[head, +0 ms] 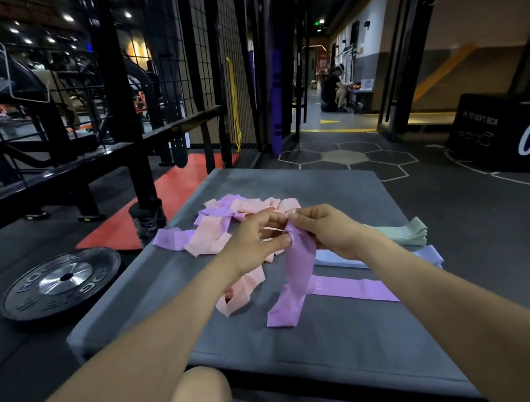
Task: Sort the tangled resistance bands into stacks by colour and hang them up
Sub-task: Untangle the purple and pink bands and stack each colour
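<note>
Head view. Left hand (257,234) and right hand (325,227) both pinch the top of one purple band (297,272); its lower end drapes onto the grey mat (337,340). Just right of it a flat purple band (358,287) begins a stack; farther right lie a green stack (404,232) and a pale blue stack (426,254). The far-left tangle (223,224) of pink and purple is unsorted. Judged roughly midway; nothing from the mat looks hung yet. Gym floor: weight plate (63,282) left, mesh rack (209,59) beyond, black plyo box (511,132) right.
</note>
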### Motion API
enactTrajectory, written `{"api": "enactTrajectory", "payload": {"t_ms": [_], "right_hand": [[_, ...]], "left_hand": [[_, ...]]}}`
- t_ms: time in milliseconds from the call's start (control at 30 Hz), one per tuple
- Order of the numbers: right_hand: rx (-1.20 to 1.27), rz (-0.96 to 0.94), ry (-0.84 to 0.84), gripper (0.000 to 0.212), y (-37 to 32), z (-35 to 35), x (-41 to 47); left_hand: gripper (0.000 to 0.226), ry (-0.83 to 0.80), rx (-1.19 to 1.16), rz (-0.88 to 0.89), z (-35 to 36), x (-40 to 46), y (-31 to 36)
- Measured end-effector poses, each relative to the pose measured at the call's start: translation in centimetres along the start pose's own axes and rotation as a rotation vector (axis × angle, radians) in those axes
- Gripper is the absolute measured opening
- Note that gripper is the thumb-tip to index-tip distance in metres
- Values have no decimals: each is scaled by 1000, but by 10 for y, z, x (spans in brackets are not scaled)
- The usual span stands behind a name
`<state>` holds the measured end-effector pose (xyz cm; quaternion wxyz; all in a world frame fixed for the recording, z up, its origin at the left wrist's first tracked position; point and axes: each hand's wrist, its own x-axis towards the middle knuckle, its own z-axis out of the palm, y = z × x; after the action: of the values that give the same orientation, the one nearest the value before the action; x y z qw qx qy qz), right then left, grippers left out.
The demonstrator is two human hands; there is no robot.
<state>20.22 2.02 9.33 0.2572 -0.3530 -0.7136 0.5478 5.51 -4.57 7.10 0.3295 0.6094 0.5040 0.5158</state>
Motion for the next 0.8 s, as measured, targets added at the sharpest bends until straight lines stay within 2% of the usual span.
{"api": "enactTrajectory", "payload": {"t_ms": [133,300,433,633,800], "right_hand": [[-26,-26,15,48,-5,-5,-4],[19,-11,-63,9,-11,-20,-8],[-28,35,-97,16,-8,-28,-7],[-235,-35,30,16,-6,-25,-7],[-384,-179,209,10,-4,-25,-10]], "left_hand": [[18,40,63,14,1,1,7],[15,85,118,-37,-9,5,10],[13,111,132,-109,-20,4,10],[27,140,69,-200,-29,4,7],[18,19,194,-200,-33,-3,6]]}}
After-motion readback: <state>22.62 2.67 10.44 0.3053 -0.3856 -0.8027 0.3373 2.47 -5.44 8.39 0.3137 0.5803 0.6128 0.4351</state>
